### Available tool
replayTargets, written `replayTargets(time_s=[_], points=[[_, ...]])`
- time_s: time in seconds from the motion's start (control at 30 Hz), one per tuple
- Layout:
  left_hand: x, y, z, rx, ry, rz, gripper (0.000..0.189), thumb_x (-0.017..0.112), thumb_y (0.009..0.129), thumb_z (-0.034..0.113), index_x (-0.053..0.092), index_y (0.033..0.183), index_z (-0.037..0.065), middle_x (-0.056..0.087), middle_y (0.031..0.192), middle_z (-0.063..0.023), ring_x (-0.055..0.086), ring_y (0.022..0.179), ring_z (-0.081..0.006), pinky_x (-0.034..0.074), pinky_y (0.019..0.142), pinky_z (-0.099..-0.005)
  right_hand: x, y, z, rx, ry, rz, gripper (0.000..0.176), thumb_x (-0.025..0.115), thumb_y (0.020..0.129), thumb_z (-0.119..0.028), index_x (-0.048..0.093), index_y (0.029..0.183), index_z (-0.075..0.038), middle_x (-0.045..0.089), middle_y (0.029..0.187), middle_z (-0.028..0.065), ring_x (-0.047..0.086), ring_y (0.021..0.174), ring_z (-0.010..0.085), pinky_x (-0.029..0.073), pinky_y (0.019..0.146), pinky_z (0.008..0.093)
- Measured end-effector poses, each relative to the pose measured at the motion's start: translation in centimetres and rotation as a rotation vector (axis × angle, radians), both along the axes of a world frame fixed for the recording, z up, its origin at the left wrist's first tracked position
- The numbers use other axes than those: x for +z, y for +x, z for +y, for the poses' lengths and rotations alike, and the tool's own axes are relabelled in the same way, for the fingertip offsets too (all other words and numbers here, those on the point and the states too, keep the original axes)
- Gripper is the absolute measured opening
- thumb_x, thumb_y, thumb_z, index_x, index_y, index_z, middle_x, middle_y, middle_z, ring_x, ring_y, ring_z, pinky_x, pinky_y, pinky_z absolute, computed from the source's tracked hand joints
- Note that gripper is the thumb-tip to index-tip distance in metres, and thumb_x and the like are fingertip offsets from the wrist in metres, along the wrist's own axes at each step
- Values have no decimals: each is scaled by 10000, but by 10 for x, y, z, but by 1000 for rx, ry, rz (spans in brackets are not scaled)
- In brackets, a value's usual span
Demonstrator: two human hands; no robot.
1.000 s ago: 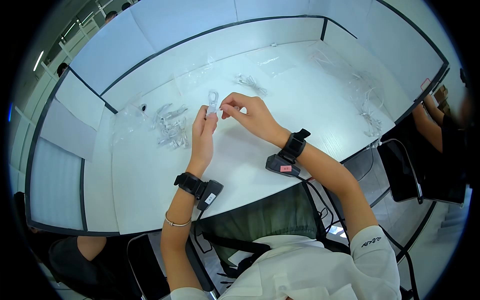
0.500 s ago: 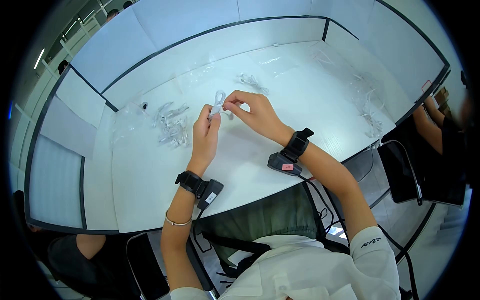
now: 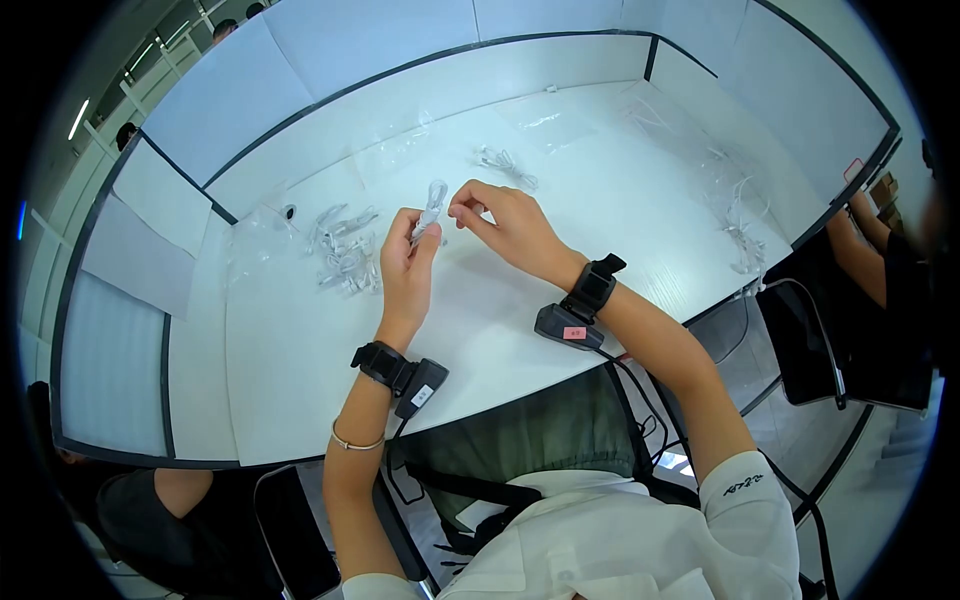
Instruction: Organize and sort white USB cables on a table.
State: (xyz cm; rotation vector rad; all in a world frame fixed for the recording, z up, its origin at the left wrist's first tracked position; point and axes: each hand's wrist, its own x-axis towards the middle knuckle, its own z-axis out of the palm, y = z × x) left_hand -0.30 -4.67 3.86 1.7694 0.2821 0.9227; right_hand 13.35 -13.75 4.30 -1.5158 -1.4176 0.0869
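My left hand (image 3: pixel 408 262) is closed around a coiled white cable (image 3: pixel 436 198), whose looped end sticks up past the thumb and fingers. Just right of it, my right hand (image 3: pixel 508 228) has its thumb and forefinger pinched together, a small gap from the coil. Whatever those fingertips may hold is too small to make out. To the left of my left hand lies a pile of bundled white cables (image 3: pixel 346 250). Another white cable bundle (image 3: pixel 506 166) rests on the table beyond my right hand.
Clear plastic bags (image 3: pixel 262 240) lie at the table's left side. More white cables (image 3: pixel 740 235) with clear plastic are at the right. Low partitions (image 3: pixel 450 70) enclose the white table (image 3: pixel 560 390). Other people sit at both sides. Wired black devices (image 3: pixel 590 290) are strapped to my wrists.
My right fingertips have come slightly away from the coil. The left hand has shifted a little left and down with the cable, and the short end hanging near the right fingers no longer shows.
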Motion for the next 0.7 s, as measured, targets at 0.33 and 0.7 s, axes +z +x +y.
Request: replayTargets(time_s=[0.33,0.7], points=[[-4,1,4,17,-43,-36,169,556,891,186,504,897,26,480,781,21,378,674,-32,307,586,-185,-4,2,1,-33,20,-45,130,533,876,-178,555,862,-50,621,726,66,592,654,205,431,567,315],[-4,0,5,30,-96,-24,181,556,891,204,506,890,30,468,767,24,372,680,-38,299,603,-190,-2,2,-1,-48,-7,-37,146,521,883,-187,565,873,-48,600,707,45,581,657,172,429,597,289]])
